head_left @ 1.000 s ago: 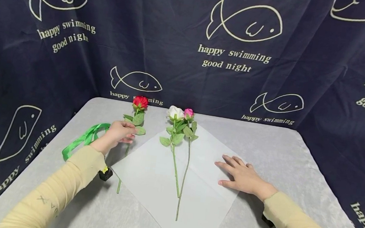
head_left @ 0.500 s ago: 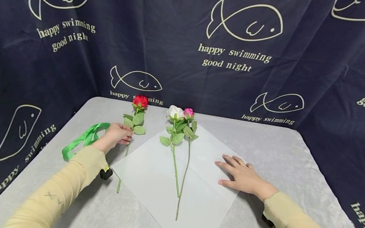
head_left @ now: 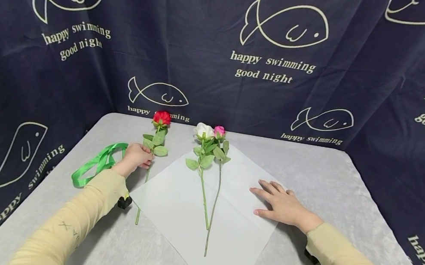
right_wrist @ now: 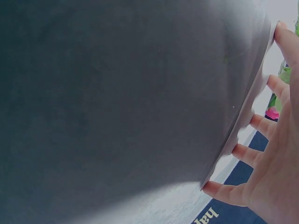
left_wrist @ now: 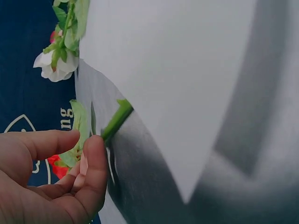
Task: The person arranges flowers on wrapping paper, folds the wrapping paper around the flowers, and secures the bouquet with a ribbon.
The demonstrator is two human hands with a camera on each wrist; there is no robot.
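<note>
My left hand (head_left: 136, 158) pinches the stem of a red rose (head_left: 162, 118) just below its leaves. In the left wrist view, thumb and fingertips meet at the green stem (left_wrist: 117, 120), and the bloom shows behind the hand. To the right, a white rose (head_left: 204, 131) and a pink rose (head_left: 219, 132) lie side by side on a white paper sheet (head_left: 169, 205), stems toward me. My right hand (head_left: 282, 204) rests on the sheet's right part with fingers spread. Its fingertips press along the paper's edge in the right wrist view.
A loop of green ribbon (head_left: 92, 167) lies left of the left hand. The grey cloth-covered table (head_left: 317, 173) backs onto a dark blue curtain (head_left: 214, 42) printed with fish. One corner of the paper reaches close to the red rose's stem.
The left hand has closed its fingertips on the red rose's stem, and the rose has shifted slightly left. The right hand and the other two roses have stayed put.
</note>
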